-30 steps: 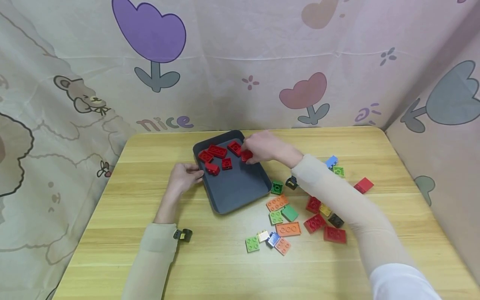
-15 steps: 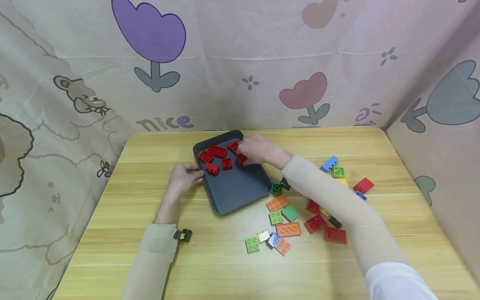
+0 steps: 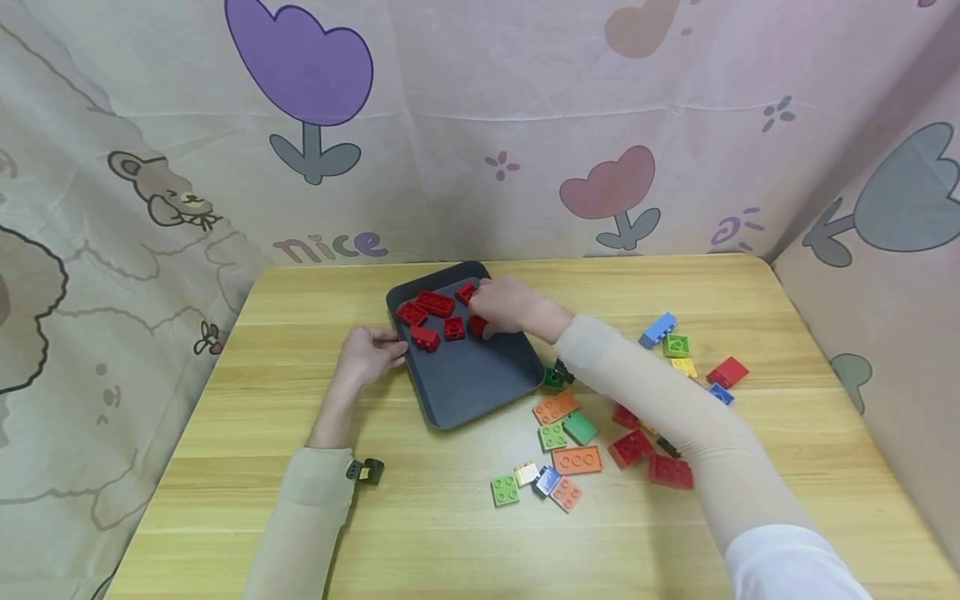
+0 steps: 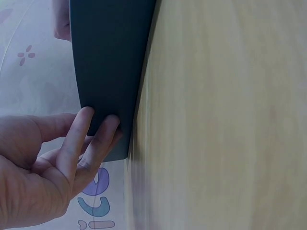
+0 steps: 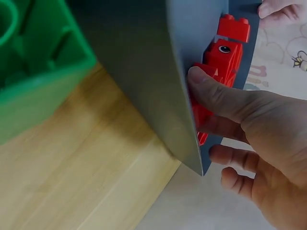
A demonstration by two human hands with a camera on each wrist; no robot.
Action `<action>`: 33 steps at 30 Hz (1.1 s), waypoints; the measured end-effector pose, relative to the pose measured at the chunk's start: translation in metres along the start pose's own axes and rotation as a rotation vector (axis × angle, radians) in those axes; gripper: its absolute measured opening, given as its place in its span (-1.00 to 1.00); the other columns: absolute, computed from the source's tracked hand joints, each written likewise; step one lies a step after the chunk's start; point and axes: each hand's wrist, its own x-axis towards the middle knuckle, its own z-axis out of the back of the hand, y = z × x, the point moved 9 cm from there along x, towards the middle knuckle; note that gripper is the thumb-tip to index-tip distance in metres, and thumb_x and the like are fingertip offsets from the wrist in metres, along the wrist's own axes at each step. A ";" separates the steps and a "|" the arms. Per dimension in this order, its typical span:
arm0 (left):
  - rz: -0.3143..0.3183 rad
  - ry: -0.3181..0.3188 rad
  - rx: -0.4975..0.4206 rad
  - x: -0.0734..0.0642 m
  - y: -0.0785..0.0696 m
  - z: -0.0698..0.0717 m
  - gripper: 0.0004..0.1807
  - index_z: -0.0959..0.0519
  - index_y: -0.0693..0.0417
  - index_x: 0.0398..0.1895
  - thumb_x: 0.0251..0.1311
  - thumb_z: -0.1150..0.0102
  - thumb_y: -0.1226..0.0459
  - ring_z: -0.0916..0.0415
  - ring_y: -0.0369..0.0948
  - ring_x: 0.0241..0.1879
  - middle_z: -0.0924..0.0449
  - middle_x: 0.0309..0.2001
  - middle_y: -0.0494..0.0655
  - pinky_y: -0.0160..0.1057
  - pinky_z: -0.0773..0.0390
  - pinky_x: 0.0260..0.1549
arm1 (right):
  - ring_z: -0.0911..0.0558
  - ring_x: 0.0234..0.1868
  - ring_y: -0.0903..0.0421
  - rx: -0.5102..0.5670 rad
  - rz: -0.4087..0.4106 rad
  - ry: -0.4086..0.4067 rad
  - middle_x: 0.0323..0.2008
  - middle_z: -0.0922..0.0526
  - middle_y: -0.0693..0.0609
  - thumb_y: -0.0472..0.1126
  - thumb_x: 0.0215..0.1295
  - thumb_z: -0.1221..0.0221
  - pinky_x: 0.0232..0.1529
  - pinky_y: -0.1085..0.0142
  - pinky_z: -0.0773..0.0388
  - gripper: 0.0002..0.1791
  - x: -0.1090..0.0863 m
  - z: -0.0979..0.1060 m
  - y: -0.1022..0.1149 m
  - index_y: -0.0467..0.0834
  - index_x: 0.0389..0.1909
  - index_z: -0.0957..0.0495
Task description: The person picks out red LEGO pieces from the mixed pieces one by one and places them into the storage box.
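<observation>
My left hand point(image 3: 366, 357) touches the outer left wall of the dark grey tray point(image 3: 480, 392). In the left wrist view, the left hand's fingertips point(image 4: 112, 120) rest on that wall near the rim. Over the tray's far right part, my right hand point(image 3: 510, 305) pinches a red building brick point(image 3: 477, 325), mostly covered by the fingers. The right wrist view has the thumb point(image 5: 211, 93) against red bricks inside the tray. Several more red bricks lie in its far half, among them a long brick point(image 3: 435, 302) and a small square brick point(image 3: 453, 328).
Loose bricks lie right of the tray: a dark green brick point(image 3: 553, 378), an orange brick point(image 3: 577, 460), a light green brick point(image 3: 506, 489), a blue brick point(image 3: 658, 330) and several red bricks, one red brick point(image 3: 727, 372) farther right. A patterned curtain point(image 3: 465, 183) hangs behind the wooden table point(image 3: 420, 533).
My right hand has shifted a little left inside the tray with the red brick in its fingers. The left hand and the tray have stayed in place.
</observation>
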 end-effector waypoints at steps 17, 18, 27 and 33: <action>-0.005 -0.004 -0.012 -0.001 0.000 0.000 -0.57 -0.53 0.53 0.28 0.45 -0.23 0.40 -0.69 -0.39 -0.32 -0.65 0.15 0.46 -0.49 -0.80 -0.23 | -0.67 -0.08 0.03 -0.019 -0.006 -0.004 -0.18 -0.81 0.03 0.12 0.32 -0.44 -0.19 0.20 -0.75 -0.65 0.003 -0.005 0.002 -0.03 -0.06 -0.75; -0.005 -0.004 -0.011 -0.001 -0.001 0.000 -0.57 -0.53 0.53 0.27 0.45 -0.23 0.40 -0.68 -0.40 -0.32 -0.65 0.15 0.46 -0.50 -0.80 -0.24 | -0.68 -0.07 0.03 -0.018 -0.005 -0.002 -0.17 -0.81 0.03 0.12 0.32 -0.44 -0.17 0.20 -0.76 -0.65 0.003 -0.005 0.002 -0.03 -0.04 -0.75; 0.010 0.005 -0.013 -0.001 0.000 0.000 -0.57 -0.53 0.52 0.28 0.46 -0.23 0.39 -0.72 -0.33 -0.26 -0.64 0.17 0.45 -0.44 -0.82 -0.18 | -0.70 -0.11 0.03 0.011 -0.007 0.021 -0.14 -0.80 0.02 0.13 0.33 -0.43 -0.16 0.19 -0.77 -0.61 0.002 -0.005 0.000 0.00 0.04 -0.74; 0.012 0.005 -0.013 0.000 0.000 0.000 -0.56 -0.53 0.51 0.30 0.46 -0.24 0.39 -0.73 -0.32 -0.24 -0.63 0.19 0.46 -0.41 -0.83 -0.14 | -0.67 -0.15 0.03 0.033 -0.010 0.008 -0.17 -0.77 0.01 0.15 0.35 -0.40 -0.27 0.21 -0.70 -0.62 -0.001 0.001 -0.003 -0.01 0.01 -0.73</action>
